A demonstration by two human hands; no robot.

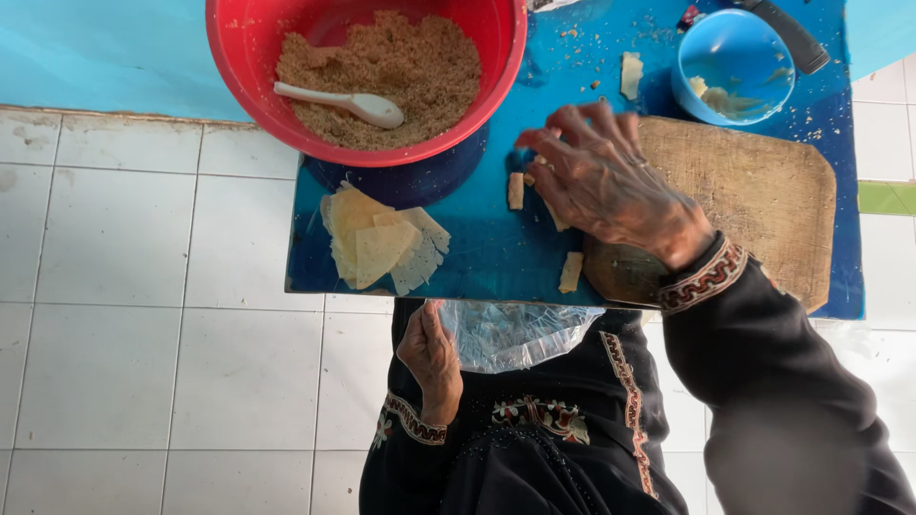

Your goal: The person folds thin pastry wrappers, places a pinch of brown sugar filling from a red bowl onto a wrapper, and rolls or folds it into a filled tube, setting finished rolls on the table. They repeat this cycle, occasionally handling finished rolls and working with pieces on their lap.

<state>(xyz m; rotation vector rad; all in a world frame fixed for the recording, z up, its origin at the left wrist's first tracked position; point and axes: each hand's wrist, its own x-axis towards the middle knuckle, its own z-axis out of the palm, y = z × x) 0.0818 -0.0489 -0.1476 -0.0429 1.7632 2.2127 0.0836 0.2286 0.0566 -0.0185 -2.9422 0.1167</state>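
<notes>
Blue counter (496, 257): low table top, dusted with crumbs, carries everything; white tiled floor (124, 315) around it.
Right hand (611, 181): palm down over the counter's middle, at the left edge of the wooden board (754, 191). Fingers (572, 129) spread apart and curled, tips pressing on small pale dough pieces (516, 191); not clamped on anything that I can see.
Left hand (431, 355): below the near counter edge, fingers together around the rim of a clear plastic bag (510, 334), holding it open just under the edge.
Dough pieces: three or so short strips, one left of the fingertips, one under the palm, one (571, 272) near the front edge right above the bag.
Sheet stack (382, 243): thin pale squares, fanned, left of the hand, near the red bowl (367, 67).
Red bowl: far left, full of brown crumbly filling, white spoon (343, 103) lying in it.
Blue bowl (733, 67): far right, scraps inside, dark handle (787, 33) beside it.
Step, my read: sweeping loose scraps off the counter toward the bag.
Do it well: keep fingers flat and wide, drag toward the near edge in one pass, not lift.
Bag: keep the mouth tight against the counter edge, directly under the strip path.
Risk: strips are light, may stick to the surface or skip past the bag onto the floor.
Clearance: keep the sweep well off the sheet stack.
</notes>
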